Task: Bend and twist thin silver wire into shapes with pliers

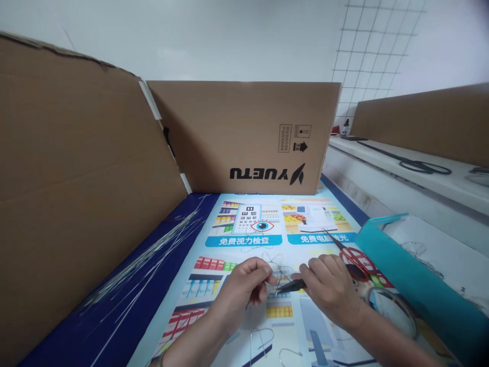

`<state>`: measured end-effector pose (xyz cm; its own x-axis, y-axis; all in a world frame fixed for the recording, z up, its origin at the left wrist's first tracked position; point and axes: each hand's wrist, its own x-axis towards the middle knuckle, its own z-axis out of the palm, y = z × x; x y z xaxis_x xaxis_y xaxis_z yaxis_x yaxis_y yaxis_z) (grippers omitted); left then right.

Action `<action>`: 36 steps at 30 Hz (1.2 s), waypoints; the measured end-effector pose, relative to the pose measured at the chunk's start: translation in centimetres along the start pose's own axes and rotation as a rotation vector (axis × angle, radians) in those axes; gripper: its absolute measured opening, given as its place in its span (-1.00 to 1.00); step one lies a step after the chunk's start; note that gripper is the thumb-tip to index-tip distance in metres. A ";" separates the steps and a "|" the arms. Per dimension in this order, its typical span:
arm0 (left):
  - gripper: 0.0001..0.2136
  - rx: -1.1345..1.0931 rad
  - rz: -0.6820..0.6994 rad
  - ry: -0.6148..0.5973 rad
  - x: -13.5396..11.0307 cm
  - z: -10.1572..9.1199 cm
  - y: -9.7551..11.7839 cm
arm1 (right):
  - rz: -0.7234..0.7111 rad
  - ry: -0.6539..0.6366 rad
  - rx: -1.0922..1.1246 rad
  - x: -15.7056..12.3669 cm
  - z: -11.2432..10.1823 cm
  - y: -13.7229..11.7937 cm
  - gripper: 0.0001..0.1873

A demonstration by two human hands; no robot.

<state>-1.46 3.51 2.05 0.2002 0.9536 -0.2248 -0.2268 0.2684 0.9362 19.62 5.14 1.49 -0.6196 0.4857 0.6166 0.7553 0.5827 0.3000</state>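
My left hand (248,280) is closed in a pinch, thumb against fingers, on a thin bent wire (280,269) that loops up in front of it. In my right hand (332,285) are black-handled pliers (290,287), their narrow jaws pointing left at the wire close to my left fingertips. I cannot tell whether the jaws clamp the wire. Red-handled scissors (357,261) lie just beyond my right hand. Nearer me, bent wire pieces (262,340) rest on the printed table cover (282,351).
A bundle of long straight wires (153,244) lies along the left. Tall cardboard panels (214,137) stand at the left and back. At right are a teal box (416,275) holding bits of wire, a round clear-looking ring (393,308), and a white ledge (401,155).
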 end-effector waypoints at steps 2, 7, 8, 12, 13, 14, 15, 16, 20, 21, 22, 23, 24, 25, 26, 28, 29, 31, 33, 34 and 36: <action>-0.85 -0.010 -0.009 0.006 -0.1 0.2 0.1 | -0.006 0.016 -0.003 0.0 0.0 0.0 -0.91; -0.87 -0.040 -0.033 0.025 -0.1 0.5 0.1 | -0.009 0.006 -0.004 -0.1 0.0 0.0 -0.91; -0.87 -0.047 -0.034 0.027 -0.1 0.5 0.0 | -0.011 0.000 -0.004 -0.1 0.0 -0.1 -0.91; -0.87 -0.048 -0.038 0.021 -0.1 0.5 -0.2 | -0.019 -0.021 -0.004 0.0 -0.1 0.0 -0.90; -0.86 -0.045 -0.038 0.018 -0.1 0.5 -0.2 | -0.019 -0.024 -0.005 0.0 -0.1 0.0 -0.89; -0.86 -0.043 -0.039 0.017 -0.1 0.6 -0.2 | -0.019 -0.025 -0.005 0.0 -0.1 0.0 -0.88; -0.85 -0.042 -0.042 0.016 -0.1 0.6 -0.2 | -0.018 -0.025 -0.006 0.0 -0.1 0.0 -0.88; -0.85 -0.041 -0.046 0.019 -0.1 0.6 -0.2 | -0.018 -0.028 -0.007 0.0 -0.1 0.0 -0.87; -0.86 -0.050 -0.064 0.027 -0.1 0.7 -0.1 | -0.021 -0.027 -0.006 0.0 0.0 0.0 -0.88; -0.86 -0.055 -0.063 0.026 -0.1 0.7 -0.1 | -0.022 -0.023 -0.007 0.0 0.0 0.0 -0.88; -0.85 -0.058 -0.061 0.025 -0.1 0.7 -0.1 | -0.025 -0.017 -0.008 -0.1 0.0 0.0 -0.88; -0.85 -0.060 -0.059 0.024 -0.1 0.7 -0.1 | -0.027 -0.013 -0.009 0.0 0.0 0.0 -0.89; -0.85 -0.061 -0.057 0.025 -0.1 0.7 -0.2 | -0.031 -0.009 -0.010 0.0 0.0 0.0 -0.89; -0.85 -0.061 -0.057 0.027 -0.2 0.7 -0.2 | -0.033 -0.003 -0.011 0.0 0.1 0.0 -0.90; -0.85 -0.061 -0.059 0.029 -0.2 0.7 -0.2 | -0.032 0.000 -0.012 0.0 0.1 0.0 -0.90; -0.84 -0.063 -0.065 0.030 -0.2 0.7 -0.2 | -0.029 0.006 -0.015 0.0 0.1 0.0 -0.90; -0.84 -0.065 -0.068 0.029 -0.2 0.7 -0.2 | -0.028 0.011 -0.015 0.0 0.1 0.0 -0.91; -0.84 -0.069 -0.072 0.031 -0.2 0.7 -0.2 | -0.027 0.016 -0.014 0.0 0.2 0.0 -0.91; -0.84 -0.073 -0.077 0.037 -0.2 0.7 -0.2 | -0.027 0.020 -0.013 -0.1 0.1 0.0 -0.90; -0.84 -0.074 -0.078 0.039 -0.2 0.7 -0.1 | -0.025 0.017 -0.012 -0.1 0.1 0.0 -0.90; -0.84 -0.072 -0.079 0.034 -0.2 0.7 -0.1 | -0.018 0.001 -0.012 -0.2 -0.1 -0.1 -0.90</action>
<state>-0.79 3.23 2.19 0.1875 0.9330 -0.3070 -0.2796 0.3503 0.8939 19.66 4.99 1.41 -0.6327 0.4746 0.6119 0.7467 0.5833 0.3198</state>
